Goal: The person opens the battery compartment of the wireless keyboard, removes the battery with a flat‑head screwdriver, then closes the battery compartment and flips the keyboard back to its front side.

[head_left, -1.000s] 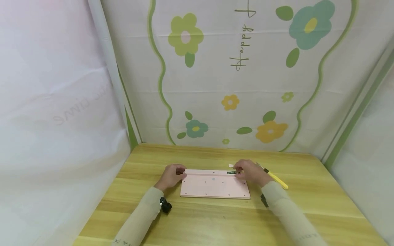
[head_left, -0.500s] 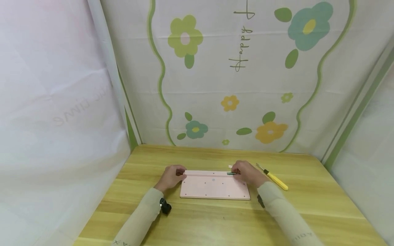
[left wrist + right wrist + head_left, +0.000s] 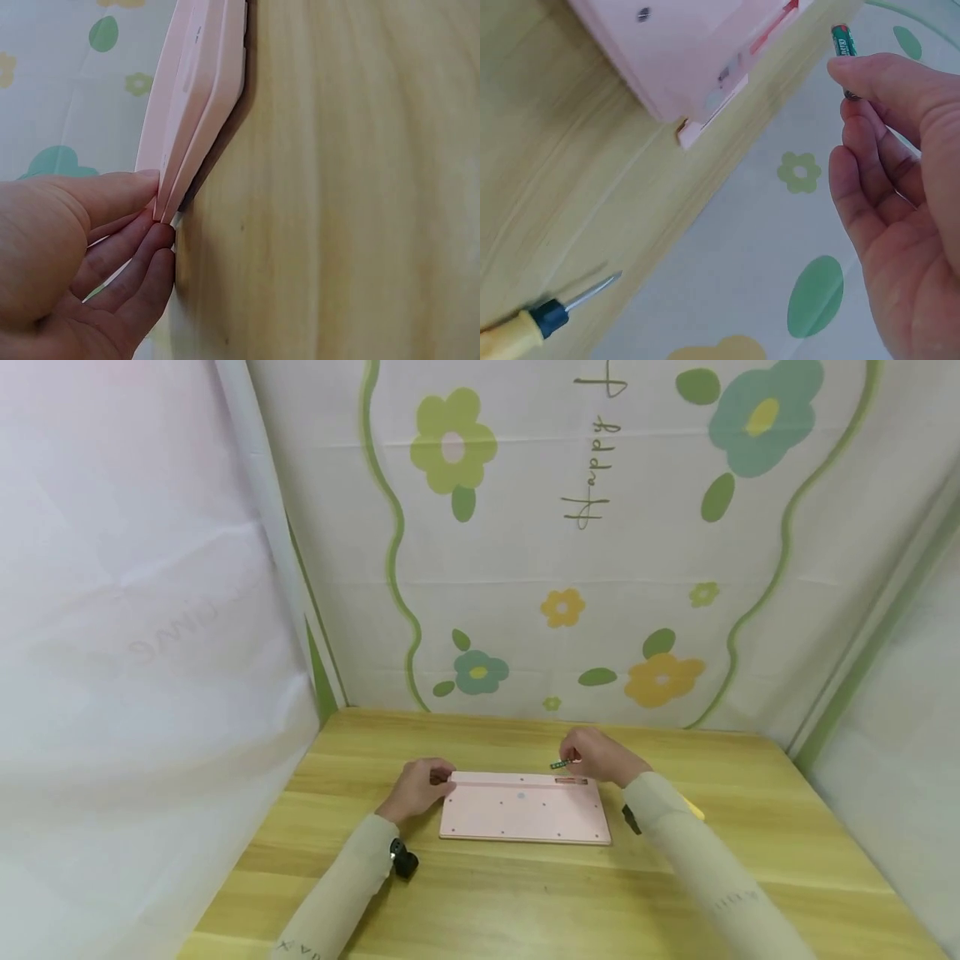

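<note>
A pink keyboard [image 3: 487, 814] lies underside up on the table, with small screws dotted over its back. My left hand [image 3: 414, 789] pinches its far left corner; in the left wrist view the thumb lies on one face and the fingers on the other. A battery slot [image 3: 572, 781] shows uncovered near the far right of the keyboard. Above and behind that slot, my right hand [image 3: 600, 756] pinches a small green battery [image 3: 843, 41] between thumb and fingers. The battery is clear of the keyboard, its lower part hidden by the thumb.
A screwdriver with a yellow handle [image 3: 510, 337] lies to the right of the keyboard, mostly behind the right forearm in the head view. A pale pink strip [image 3: 694, 133] sticks out beside the keyboard's edge. A flowered curtain [image 3: 525, 552] rises behind the wooden table [image 3: 487, 902].
My right hand has lifted the battery out of the keyboard's slot and moved it up and away, leaving the slot exposed. My left hand stays at the corner.
</note>
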Tool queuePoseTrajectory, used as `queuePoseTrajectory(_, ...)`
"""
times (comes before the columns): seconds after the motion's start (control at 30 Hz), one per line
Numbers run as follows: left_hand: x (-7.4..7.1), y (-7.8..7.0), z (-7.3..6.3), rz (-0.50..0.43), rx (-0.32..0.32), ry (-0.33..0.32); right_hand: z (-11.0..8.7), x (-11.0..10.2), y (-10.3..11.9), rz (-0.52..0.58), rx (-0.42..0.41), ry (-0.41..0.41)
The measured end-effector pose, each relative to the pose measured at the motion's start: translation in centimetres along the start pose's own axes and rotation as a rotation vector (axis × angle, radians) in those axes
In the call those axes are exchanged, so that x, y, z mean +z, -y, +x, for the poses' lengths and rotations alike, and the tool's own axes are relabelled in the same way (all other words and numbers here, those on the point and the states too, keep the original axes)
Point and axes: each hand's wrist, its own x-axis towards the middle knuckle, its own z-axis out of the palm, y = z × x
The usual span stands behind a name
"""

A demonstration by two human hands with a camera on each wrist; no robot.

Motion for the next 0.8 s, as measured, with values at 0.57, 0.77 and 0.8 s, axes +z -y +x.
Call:
queuePoseTrajectory(0.57,0.0,0.3,0.2,0.009,0.035,0.027,5.6,3.2,-0.8,0.078,0.208,0.017)
queuePoseTrajectory(0.77,-0.2,0.3,0.2,0.010,0.025,0.024,6.3,4.2,-1.3,0.079,0.238,0.035)
queuePoseTrajectory(0.8,-0.3,0.4,0.2,0.012,0.025,0.022,6.5,4.3,-1.3,0.075,0.244,0.038)
